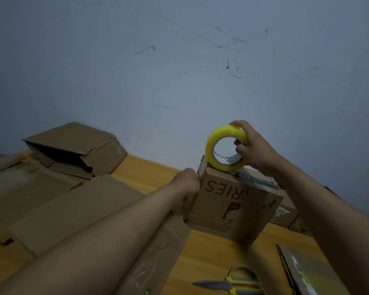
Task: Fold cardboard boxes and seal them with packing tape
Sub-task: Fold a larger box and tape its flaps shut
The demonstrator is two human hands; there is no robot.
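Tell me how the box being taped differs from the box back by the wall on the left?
The printed box stands upright, held by the left hand, with a tape roll on its top. The plain box lies tilted, gaping open, untouched. The first bears red lettering; the second shows none. Both are brown cardboard on the wooden table.

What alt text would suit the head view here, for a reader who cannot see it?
A right hand holds a yellow tape roll on top of a printed cardboard box, which the left hand steadies. Flattened cardboard and scissors lie on the wooden table.
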